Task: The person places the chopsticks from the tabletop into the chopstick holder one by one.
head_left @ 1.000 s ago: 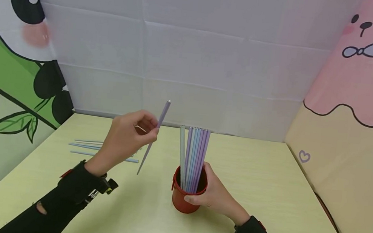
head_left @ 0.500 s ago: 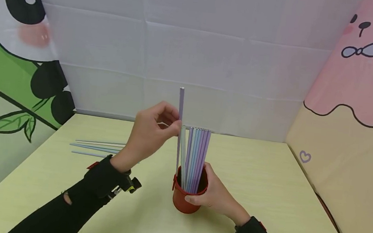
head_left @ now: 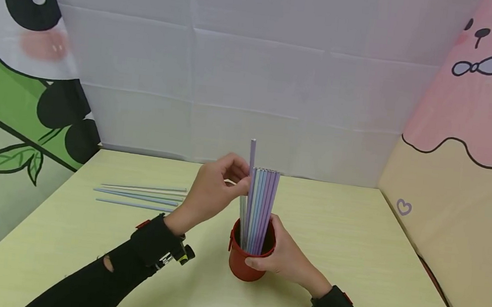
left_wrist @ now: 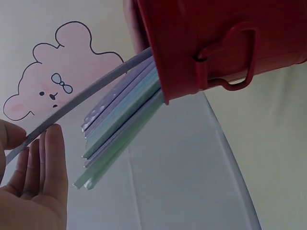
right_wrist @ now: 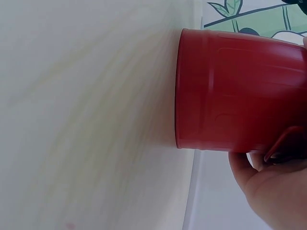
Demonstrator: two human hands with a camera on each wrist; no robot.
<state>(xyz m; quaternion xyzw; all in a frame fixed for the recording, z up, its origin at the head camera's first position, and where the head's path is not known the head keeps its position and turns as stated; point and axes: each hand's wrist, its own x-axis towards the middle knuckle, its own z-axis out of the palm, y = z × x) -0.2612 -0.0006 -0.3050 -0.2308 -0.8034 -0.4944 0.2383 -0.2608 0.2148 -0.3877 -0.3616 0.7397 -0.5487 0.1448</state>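
My left hand pinches a purple straw between thumb and fingers, upright at the left of the bundle. In the left wrist view, that straw's far end passes the rim into the red bucket. Several mint, blue and purple straws stand in the bucket, their tops roughly level and lower than the held one. With thumb at the front and fingers behind, my right hand grips the bucket's right side. The right wrist view has the bucket's wall, with part of the hand against it.
Several loose straws lie side by side on the pale wooden table, left of the bucket. A white sheet hangs behind the table. Printed side panels stand left and right. A looped handle sticks out from the bucket's side.
My left hand has carried the purple straw rightward to the bucket, turned it upright and then lowered it inside. My right hand has kept its grip on the bucket.
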